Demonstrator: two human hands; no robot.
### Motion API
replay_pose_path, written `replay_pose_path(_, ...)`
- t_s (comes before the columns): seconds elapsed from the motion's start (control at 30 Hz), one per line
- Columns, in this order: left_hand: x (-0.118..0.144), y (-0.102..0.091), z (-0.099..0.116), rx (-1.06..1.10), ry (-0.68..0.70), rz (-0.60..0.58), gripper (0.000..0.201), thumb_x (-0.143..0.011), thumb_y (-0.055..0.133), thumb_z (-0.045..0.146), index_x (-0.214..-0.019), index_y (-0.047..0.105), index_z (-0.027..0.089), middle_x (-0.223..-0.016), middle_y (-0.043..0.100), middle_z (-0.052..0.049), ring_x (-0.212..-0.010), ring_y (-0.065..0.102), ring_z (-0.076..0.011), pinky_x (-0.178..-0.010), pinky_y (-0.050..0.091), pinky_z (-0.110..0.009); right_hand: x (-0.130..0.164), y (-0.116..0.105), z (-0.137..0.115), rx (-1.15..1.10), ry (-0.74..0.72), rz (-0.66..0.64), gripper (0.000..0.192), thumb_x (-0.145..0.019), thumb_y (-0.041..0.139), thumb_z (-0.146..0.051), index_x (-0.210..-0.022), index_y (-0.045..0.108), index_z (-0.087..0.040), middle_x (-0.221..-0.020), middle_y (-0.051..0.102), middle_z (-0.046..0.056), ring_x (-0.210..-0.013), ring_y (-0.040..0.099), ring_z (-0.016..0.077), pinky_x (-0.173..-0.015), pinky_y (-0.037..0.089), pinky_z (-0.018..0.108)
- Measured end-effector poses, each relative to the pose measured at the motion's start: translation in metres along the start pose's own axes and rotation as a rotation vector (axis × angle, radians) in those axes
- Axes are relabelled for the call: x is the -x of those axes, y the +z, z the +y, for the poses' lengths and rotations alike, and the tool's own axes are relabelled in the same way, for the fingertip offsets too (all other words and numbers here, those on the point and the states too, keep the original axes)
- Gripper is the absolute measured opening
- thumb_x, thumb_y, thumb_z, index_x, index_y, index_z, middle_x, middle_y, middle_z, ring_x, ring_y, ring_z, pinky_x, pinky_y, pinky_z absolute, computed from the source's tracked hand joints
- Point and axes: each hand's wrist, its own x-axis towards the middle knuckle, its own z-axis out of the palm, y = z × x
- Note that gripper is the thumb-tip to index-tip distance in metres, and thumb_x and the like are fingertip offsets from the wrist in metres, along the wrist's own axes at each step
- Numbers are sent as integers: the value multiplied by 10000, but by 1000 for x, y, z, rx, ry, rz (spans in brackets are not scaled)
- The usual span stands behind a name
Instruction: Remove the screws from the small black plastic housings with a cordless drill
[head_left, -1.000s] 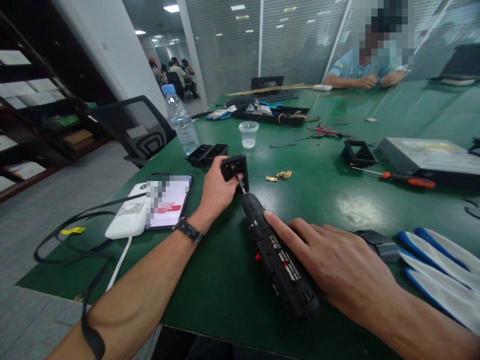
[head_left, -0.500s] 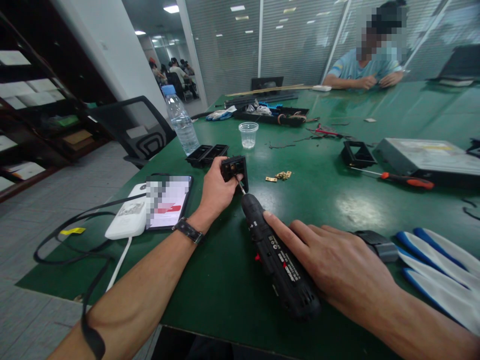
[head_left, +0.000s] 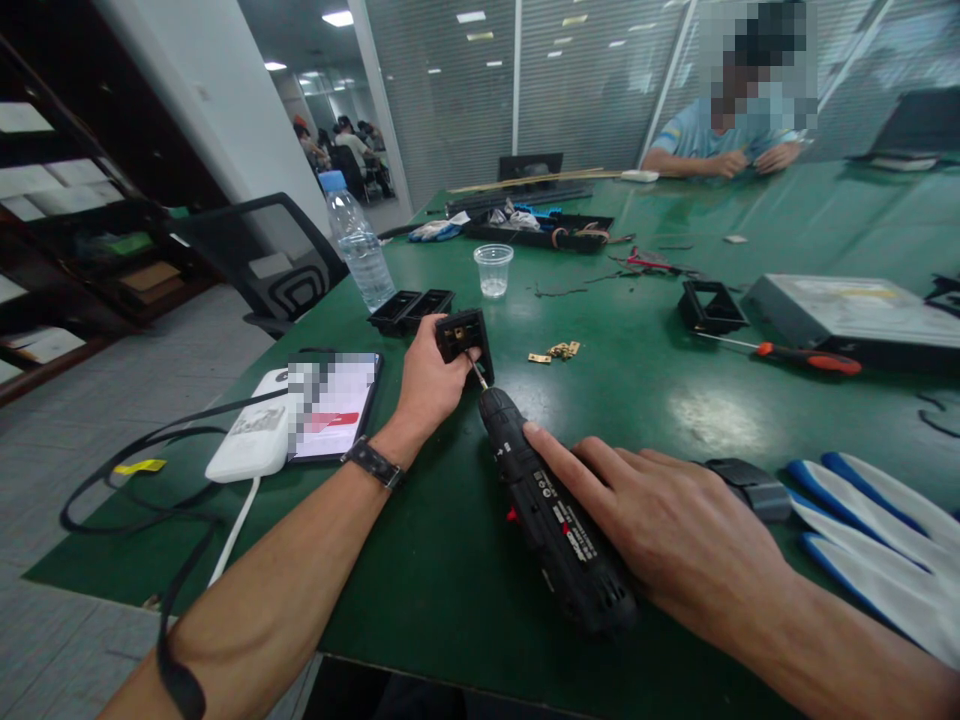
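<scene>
My left hand (head_left: pixel 431 375) is closed around a small black plastic housing (head_left: pixel 469 335), held up above the green table. Brass-coloured parts show inside the housing. In my right hand (head_left: pixel 667 520) is a black cordless screwdriver (head_left: pixel 551 510), gripped along its body with the index finger stretched over the top. Its bit (head_left: pixel 478 372) points into the housing beside my left thumb; whether it touches a screw cannot be made out. A small pile of brass pieces (head_left: pixel 559 352) lies on the table just right of the housing.
Two black housings (head_left: pixel 409 312) stand beside a water bottle (head_left: pixel 360 250). A clear cup (head_left: pixel 493 270), a screwdriver (head_left: pixel 814 358), a metal box (head_left: pixel 847 310) and gloves (head_left: pixel 885 530) lie around. A phone (head_left: pixel 337 410) and a white power bank (head_left: pixel 255 430) are at left. A person (head_left: pixel 727 140) sits opposite.
The whole view has shifted very slightly. Both hands, the housing and the cordless screwdriver keep nearly the same positions relative to each other.
</scene>
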Motion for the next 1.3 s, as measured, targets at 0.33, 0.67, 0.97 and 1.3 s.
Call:
replay_pose_path(0.33,0,0,0,-16,-11,3,434,-701,732,190,-1085,531,212,-980,671,-23,-897,653,-177,-813,517,-332,0,-2,0,12,-2,17,940,-786,607,-78,-1581,123,-210,-951,611,4,-662,634,209,-536,487,363)
replay_pose_path(0.67,1,-1,0,-5,7,-10,401,-704,719,188,-1065,545,212,-965,669,-15,-877,649,-170,-791,519,-313,-1,-4,-2,26,6,-3,919,-788,562,-52,-1578,122,-212,-968,616,15,-672,635,210,-541,476,358)
replay_pose_path(0.97,1,0,5,22,12,-7,393,-697,722,187,-1046,543,216,-934,664,-2,-854,648,-158,-771,518,-287,1,-3,-2,20,4,5,942,-778,594,-71,-1579,119,-211,-929,609,4,-658,625,203,-541,457,350)
replay_pose_path(1.3,2,-1,4,7,25,-12,390,-704,723,185,-1047,540,220,-929,660,0,-842,648,-159,-768,525,-297,-1,-3,-1,19,4,10,958,-763,593,-51,-1580,119,-209,-958,608,7,-652,625,206,-533,458,359)
